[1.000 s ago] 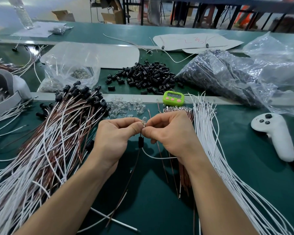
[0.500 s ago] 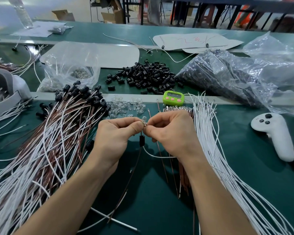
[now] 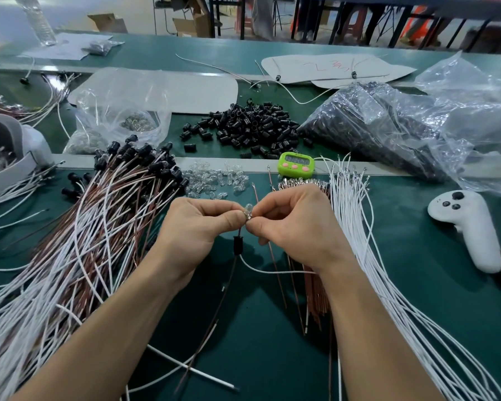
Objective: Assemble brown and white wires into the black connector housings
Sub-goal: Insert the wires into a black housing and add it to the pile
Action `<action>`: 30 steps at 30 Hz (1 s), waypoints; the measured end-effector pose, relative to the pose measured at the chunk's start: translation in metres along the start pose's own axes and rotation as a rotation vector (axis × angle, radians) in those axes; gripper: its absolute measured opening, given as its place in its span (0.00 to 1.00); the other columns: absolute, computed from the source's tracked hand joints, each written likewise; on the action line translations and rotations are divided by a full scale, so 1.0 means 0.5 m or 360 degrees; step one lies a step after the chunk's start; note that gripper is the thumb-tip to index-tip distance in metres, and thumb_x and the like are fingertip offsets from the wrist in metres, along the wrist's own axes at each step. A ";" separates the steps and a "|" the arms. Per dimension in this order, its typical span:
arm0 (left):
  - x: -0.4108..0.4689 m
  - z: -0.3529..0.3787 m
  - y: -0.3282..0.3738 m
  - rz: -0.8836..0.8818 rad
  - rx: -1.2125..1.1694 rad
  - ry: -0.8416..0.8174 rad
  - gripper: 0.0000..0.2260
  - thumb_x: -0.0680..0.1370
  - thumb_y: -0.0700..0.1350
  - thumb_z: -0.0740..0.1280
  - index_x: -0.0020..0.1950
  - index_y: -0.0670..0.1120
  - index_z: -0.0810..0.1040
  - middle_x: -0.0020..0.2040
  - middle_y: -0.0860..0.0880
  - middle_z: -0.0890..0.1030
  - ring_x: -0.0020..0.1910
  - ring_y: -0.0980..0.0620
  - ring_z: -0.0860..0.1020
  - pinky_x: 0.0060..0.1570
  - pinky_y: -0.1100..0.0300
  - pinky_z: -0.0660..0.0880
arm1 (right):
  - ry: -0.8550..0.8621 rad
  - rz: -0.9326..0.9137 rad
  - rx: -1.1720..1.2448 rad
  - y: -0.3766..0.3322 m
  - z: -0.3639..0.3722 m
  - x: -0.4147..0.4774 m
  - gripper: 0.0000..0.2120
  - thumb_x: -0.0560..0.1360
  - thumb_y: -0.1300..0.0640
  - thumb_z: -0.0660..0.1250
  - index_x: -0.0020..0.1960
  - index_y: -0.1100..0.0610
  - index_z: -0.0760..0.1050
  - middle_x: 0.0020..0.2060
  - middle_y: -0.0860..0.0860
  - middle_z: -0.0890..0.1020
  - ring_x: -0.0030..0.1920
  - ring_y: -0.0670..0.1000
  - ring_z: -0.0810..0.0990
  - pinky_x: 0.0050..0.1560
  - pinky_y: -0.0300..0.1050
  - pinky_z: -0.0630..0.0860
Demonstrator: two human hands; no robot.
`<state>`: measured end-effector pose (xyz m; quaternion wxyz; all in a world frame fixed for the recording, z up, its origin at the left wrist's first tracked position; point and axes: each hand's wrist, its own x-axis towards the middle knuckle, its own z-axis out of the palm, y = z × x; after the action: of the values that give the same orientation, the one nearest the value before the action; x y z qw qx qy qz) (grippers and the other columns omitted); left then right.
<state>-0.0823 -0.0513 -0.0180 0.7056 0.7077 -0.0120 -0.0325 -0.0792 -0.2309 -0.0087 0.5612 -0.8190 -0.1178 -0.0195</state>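
Observation:
My left hand and my right hand meet fingertip to fingertip over the green mat, both pinching a small clear bulb with wire ends at it. Just below hangs a black connector housing, threaded on a brown wire and a white wire that trail down and right. A heap of loose black housings lies beyond. Finished brown and white assemblies pile up at my left. Loose white wires and brown wires lie at my right.
Clear bulbs are scattered ahead of my hands, beside a green timer. A white controller lies at right. Plastic bags of parts sit at back left and back right.
My hands stay together at the same spot; the fingertips have shifted slightly around the bulb, and the black housing hangs a little lower under them.

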 end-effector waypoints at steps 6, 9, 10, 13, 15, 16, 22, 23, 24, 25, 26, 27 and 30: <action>0.001 -0.002 -0.002 0.0031 0.0122 -0.0003 0.07 0.72 0.35 0.76 0.38 0.47 0.89 0.38 0.45 0.87 0.39 0.56 0.83 0.45 0.68 0.77 | -0.0032 -0.0076 -0.0088 0.007 -0.005 0.000 0.08 0.69 0.61 0.78 0.36 0.49 0.85 0.29 0.45 0.85 0.28 0.45 0.83 0.31 0.36 0.76; 0.000 -0.001 -0.002 0.0046 0.0158 -0.0035 0.08 0.72 0.35 0.76 0.38 0.47 0.89 0.38 0.46 0.87 0.38 0.57 0.83 0.43 0.69 0.77 | 0.0024 -0.0120 -0.0177 0.010 -0.004 0.000 0.08 0.67 0.59 0.81 0.35 0.49 0.85 0.28 0.43 0.84 0.28 0.41 0.82 0.31 0.33 0.74; 0.000 -0.001 -0.002 0.0058 0.0182 -0.0047 0.09 0.72 0.34 0.76 0.38 0.48 0.89 0.38 0.47 0.87 0.37 0.58 0.83 0.43 0.70 0.76 | 0.0030 -0.0121 -0.0196 0.011 -0.003 -0.001 0.07 0.67 0.58 0.81 0.35 0.50 0.85 0.28 0.42 0.84 0.29 0.41 0.82 0.31 0.34 0.75; -0.001 -0.001 -0.002 0.0077 0.0266 -0.0069 0.12 0.72 0.34 0.76 0.36 0.52 0.89 0.36 0.50 0.87 0.36 0.60 0.82 0.42 0.70 0.76 | 0.0012 -0.0083 -0.0159 0.013 -0.006 0.000 0.07 0.65 0.59 0.82 0.36 0.51 0.85 0.30 0.44 0.85 0.31 0.43 0.84 0.33 0.37 0.78; 0.001 -0.002 -0.001 0.0073 0.0303 -0.0107 0.13 0.72 0.34 0.76 0.37 0.52 0.89 0.36 0.49 0.87 0.35 0.60 0.82 0.42 0.70 0.76 | 0.0000 -0.0076 -0.0063 0.014 -0.010 0.001 0.09 0.63 0.61 0.83 0.37 0.52 0.85 0.31 0.46 0.86 0.33 0.46 0.86 0.35 0.39 0.80; 0.002 -0.005 0.000 0.0069 0.0311 -0.0137 0.12 0.72 0.34 0.76 0.38 0.52 0.89 0.36 0.49 0.87 0.36 0.59 0.82 0.42 0.69 0.76 | -0.0008 -0.0094 -0.0029 0.014 -0.011 0.001 0.10 0.63 0.62 0.83 0.38 0.53 0.85 0.32 0.47 0.86 0.34 0.47 0.86 0.36 0.40 0.82; 0.008 -0.022 0.001 0.0008 0.0395 -0.0364 0.04 0.72 0.37 0.77 0.44 0.44 0.89 0.40 0.43 0.87 0.40 0.53 0.82 0.50 0.60 0.79 | -0.0158 -0.0153 0.0056 0.015 -0.011 0.005 0.13 0.63 0.68 0.81 0.42 0.54 0.87 0.35 0.50 0.88 0.38 0.51 0.88 0.43 0.50 0.86; 0.007 -0.023 0.000 -0.0011 0.0390 -0.0370 0.03 0.71 0.39 0.77 0.44 0.44 0.89 0.41 0.43 0.87 0.41 0.52 0.82 0.52 0.57 0.79 | -0.0172 -0.0172 0.0061 0.017 -0.011 0.006 0.12 0.63 0.69 0.81 0.42 0.54 0.87 0.35 0.49 0.88 0.37 0.50 0.88 0.42 0.47 0.85; 0.007 -0.023 0.000 -0.0035 0.0381 -0.0363 0.03 0.70 0.41 0.77 0.43 0.44 0.89 0.40 0.42 0.87 0.41 0.52 0.82 0.53 0.55 0.78 | -0.0181 -0.0192 0.0063 0.018 -0.011 0.006 0.12 0.63 0.69 0.81 0.41 0.54 0.87 0.34 0.49 0.87 0.37 0.49 0.88 0.41 0.43 0.83; 0.007 -0.024 -0.001 -0.0065 0.0368 -0.0352 0.03 0.70 0.41 0.78 0.43 0.44 0.89 0.40 0.43 0.87 0.40 0.52 0.82 0.52 0.54 0.78 | -0.0188 -0.0205 0.0059 0.018 -0.010 0.006 0.12 0.63 0.68 0.81 0.40 0.54 0.86 0.34 0.48 0.87 0.36 0.48 0.87 0.40 0.41 0.82; 0.007 -0.024 -0.001 -0.0103 0.0345 -0.0344 0.03 0.70 0.41 0.79 0.42 0.45 0.89 0.39 0.43 0.87 0.38 0.53 0.81 0.50 0.53 0.77 | -0.0192 -0.0210 0.0054 0.018 -0.010 0.006 0.12 0.63 0.68 0.81 0.40 0.54 0.86 0.34 0.48 0.87 0.36 0.48 0.87 0.39 0.40 0.81; 0.007 -0.025 -0.001 -0.0146 0.0311 -0.0349 0.03 0.69 0.42 0.79 0.41 0.45 0.89 0.38 0.44 0.87 0.36 0.54 0.81 0.47 0.54 0.77 | -0.0199 -0.0209 0.0054 0.018 -0.010 0.007 0.11 0.64 0.68 0.81 0.40 0.54 0.86 0.34 0.48 0.87 0.36 0.49 0.87 0.40 0.40 0.82; 0.005 -0.025 0.001 -0.0218 0.0217 -0.0394 0.08 0.64 0.45 0.81 0.40 0.45 0.89 0.36 0.45 0.86 0.35 0.56 0.80 0.43 0.63 0.75 | -0.0244 -0.0181 0.0081 0.018 -0.011 0.009 0.11 0.65 0.68 0.79 0.42 0.55 0.86 0.36 0.50 0.88 0.38 0.52 0.88 0.43 0.50 0.85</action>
<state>-0.0791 -0.0387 -0.0176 0.6451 0.7438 -0.0526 -0.1667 -0.0722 -0.2380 -0.0140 0.5692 -0.7955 -0.2072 0.0146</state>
